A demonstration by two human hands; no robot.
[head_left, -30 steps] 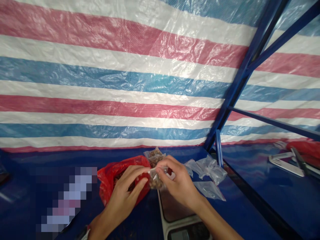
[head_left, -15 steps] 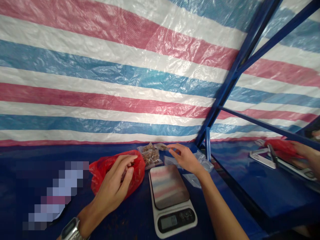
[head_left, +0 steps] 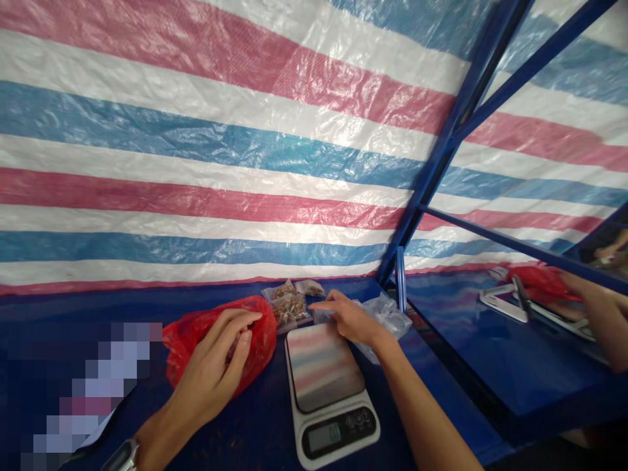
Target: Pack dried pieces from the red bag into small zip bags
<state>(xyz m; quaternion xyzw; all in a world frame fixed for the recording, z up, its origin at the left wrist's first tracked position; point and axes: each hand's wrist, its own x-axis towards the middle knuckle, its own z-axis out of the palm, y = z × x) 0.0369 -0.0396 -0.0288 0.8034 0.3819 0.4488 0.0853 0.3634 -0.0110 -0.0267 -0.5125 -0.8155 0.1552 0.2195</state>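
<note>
My left hand (head_left: 213,356) curves over the mouth of a red plastic bag (head_left: 191,333), fingers and thumb bent round its rim. What lies inside the bag is mostly hidden by the hand. A kitchen scale (head_left: 328,373) with a bare shiny plate stands between my forearms, its display lit. Behind the scale, my right hand (head_left: 352,319) stretches its index finger toward small clear packets (head_left: 289,306) of brown bits; I see nothing held in it. Another such packet (head_left: 310,288) lies just beyond that fingertip. Partly behind my right wrist are clear plastic bags (head_left: 385,313).
A striped tarp (head_left: 220,150) rises behind the blue tabletop (head_left: 122,304). Blue metal bars (head_left: 432,170) slant up at the right. Beyond them another person's arm (head_left: 598,314) works near a red bag (head_left: 540,281) and a white scale (head_left: 505,304). A blurred-out object (head_left: 98,386) lies at left.
My right hand has drawn back from the far packet, which now lies apart from it, and its index finger points left. My left hand stays at the red bag. The view has shifted slightly.
</note>
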